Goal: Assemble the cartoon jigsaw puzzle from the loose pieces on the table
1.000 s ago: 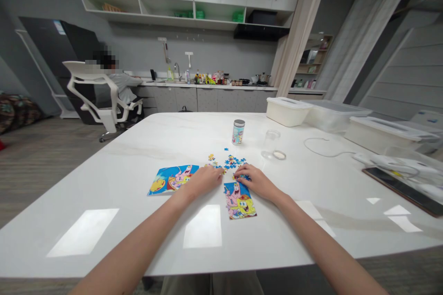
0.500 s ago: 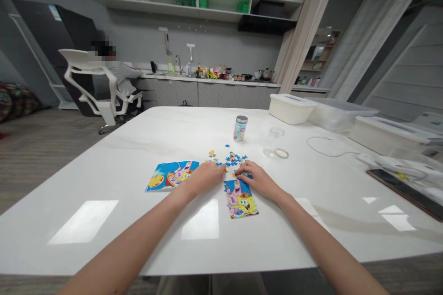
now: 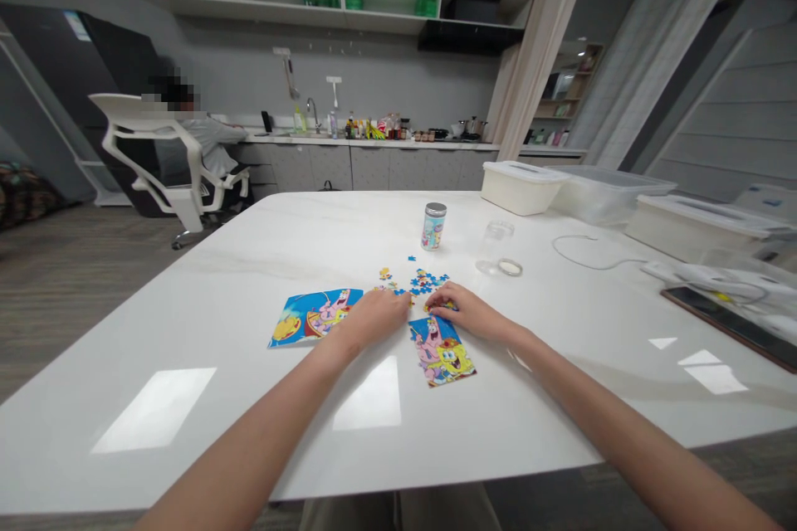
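My left hand [image 3: 379, 315] rests on the white table with its fingers curled together, and a small yellowish jigsaw piece shows at the fingertips. My right hand [image 3: 470, 309] is bent over jigsaw pieces at the top edge of the joined part of the puzzle [image 3: 443, 353]; its fingers are drawn in, and what they hold is hidden. Pink and yellow cartoon figures on blue appear on that joined part. Loose jigsaw pieces [image 3: 423, 282] lie scattered just beyond both hands. Left of them, partly behind my left forearm, is a creased picture sheet [image 3: 305, 319] with the same figures.
A printed jar with a metal lid [image 3: 433, 227] stands beyond the pieces. Right of it are a clear jar [image 3: 494, 249] and a ring-shaped lid [image 3: 510, 267]. Plastic boxes [image 3: 523, 187], a cable and a phone [image 3: 735, 323] lie at right. A person sits on a white chair [image 3: 187, 182] at far left.
My right hand has shifted slightly up and off the joined part's top edge. That part now looks turned a little. The whole view has tilted slightly.
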### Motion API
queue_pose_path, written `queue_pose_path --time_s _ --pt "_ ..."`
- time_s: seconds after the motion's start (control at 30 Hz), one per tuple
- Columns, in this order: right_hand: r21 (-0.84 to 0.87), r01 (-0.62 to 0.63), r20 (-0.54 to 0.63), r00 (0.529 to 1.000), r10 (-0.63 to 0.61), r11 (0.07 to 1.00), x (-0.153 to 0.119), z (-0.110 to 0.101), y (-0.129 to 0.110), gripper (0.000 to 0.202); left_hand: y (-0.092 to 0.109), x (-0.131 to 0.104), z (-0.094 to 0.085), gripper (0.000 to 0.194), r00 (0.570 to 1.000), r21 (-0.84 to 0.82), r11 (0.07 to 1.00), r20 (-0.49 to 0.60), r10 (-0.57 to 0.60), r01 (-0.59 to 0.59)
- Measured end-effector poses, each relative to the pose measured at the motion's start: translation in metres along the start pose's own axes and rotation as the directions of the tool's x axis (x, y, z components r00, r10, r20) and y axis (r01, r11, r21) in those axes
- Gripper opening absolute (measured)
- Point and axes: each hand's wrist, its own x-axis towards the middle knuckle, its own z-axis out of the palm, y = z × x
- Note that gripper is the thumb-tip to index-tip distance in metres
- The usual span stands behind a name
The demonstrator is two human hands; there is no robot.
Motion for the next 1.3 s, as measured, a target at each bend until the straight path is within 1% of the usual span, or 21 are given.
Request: queue_pose_path --time_s 0.07,0.13,0.2,0.3,0.43,0.57,0.63,0.73,0.9,1.13,1.3 --pt "-0.010 -0.012 0.099 0.995 0.013 1.000 0.007 -0.009 -0.005 0.013 0.000 0.000 0.000 0.024 1.000 0.002 1.000 -0.002 -0.002 0.002" --pt "-0.037 -0.050 0.203 0.978 0.056 0.998 0.017 -0.018 -0.009 0.011 0.000 -0.001 0.000 0.023 1.000 0.003 1.000 -0.002 -0.006 0.006" --pt "-0.054 -0.040 0.255 0.966 0.053 0.998 0.026 -0.025 -0.013 0.011 0.000 -0.001 0.000 0.023 1.000 0.002 1.000 0.003 -0.012 0.012" --pt "-0.057 -0.018 0.289 0.957 0.034 0.998 0.033 -0.028 -0.014 0.009 0.000 -0.001 0.001 0.022 1.000 0.002 1.000 0.010 -0.012 0.012" --pt "-0.006 -0.057 0.261 0.964 0.057 0.998 0.026 -0.025 -0.012 0.009 0.000 -0.001 0.001 0.023 1.000 0.012 1.000 0.019 0.001 -0.001" --pt "0.018 -0.010 0.220 0.975 0.006 1.000 0.015 -0.024 -0.013 0.008 0.001 0.000 0.002 0.023 1.000 0.029 1.000 0.029 0.000 -0.001" --pt "0.015 -0.012 0.205 0.979 0.009 1.000 0.012 -0.023 -0.015 0.007 0.000 0.001 0.003 0.023 0.999 0.035 0.999 0.032 -0.006 0.005" --pt "0.015 -0.029 0.174 0.984 0.026 0.999 0.011 -0.021 -0.018 0.009 0.000 0.001 0.004 0.023 0.999 0.035 0.999 0.032 -0.016 0.014" --pt "-0.045 -0.001 0.134 0.991 0.007 0.999 0.011 -0.016 -0.020 0.011 -0.001 0.001 0.004 0.022 0.999 0.018 0.999 0.023 -0.048 0.048" --pt "-0.055 0.039 0.108 0.994 -0.033 0.998 0.012 -0.012 -0.014 0.011 -0.002 0.001 0.007 0.023 0.997 -0.017 0.997 0.014 -0.081 0.081" --pt "-0.057 0.028 0.105 0.994 -0.022 0.998 0.011 -0.011 -0.016 0.011 -0.003 0.001 0.009 0.025 0.996 -0.021 0.996 0.017 -0.083 0.084"
